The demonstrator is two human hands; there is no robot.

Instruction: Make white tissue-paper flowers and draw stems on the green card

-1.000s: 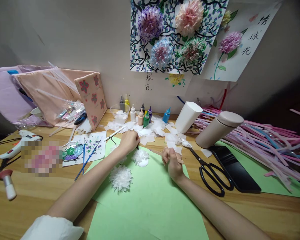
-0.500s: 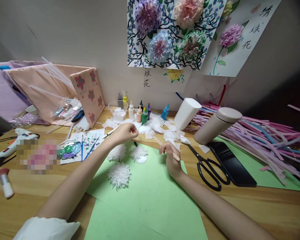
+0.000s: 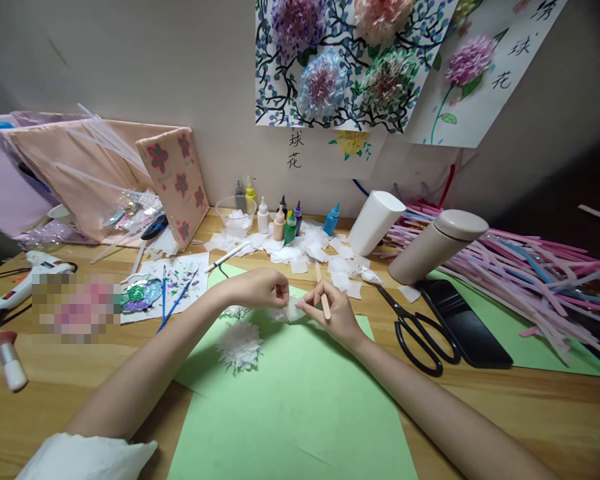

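My left hand is closed in a pinch over the far part of the green paper; what its fingertips hold is too small to make out. My right hand grips a wooden craft stick that slants between its fingers, while thumb and forefinger reach to a white tissue-paper flower. That flower lies between both hands and is partly covered by them. Nearer to me sits another white tissue flower. A third flower shows only in part behind my left wrist.
White tissue squares are scattered before several small paint bottles. Black-handled scissors, a phone and a tumbler are at right. Brushes, a paint palette and a glue gun are at left.
My left hand has come down and slightly right, to the far flower. My right hand has shifted left toward it, and the craft stick now stands steeper. The view has tilted a little.
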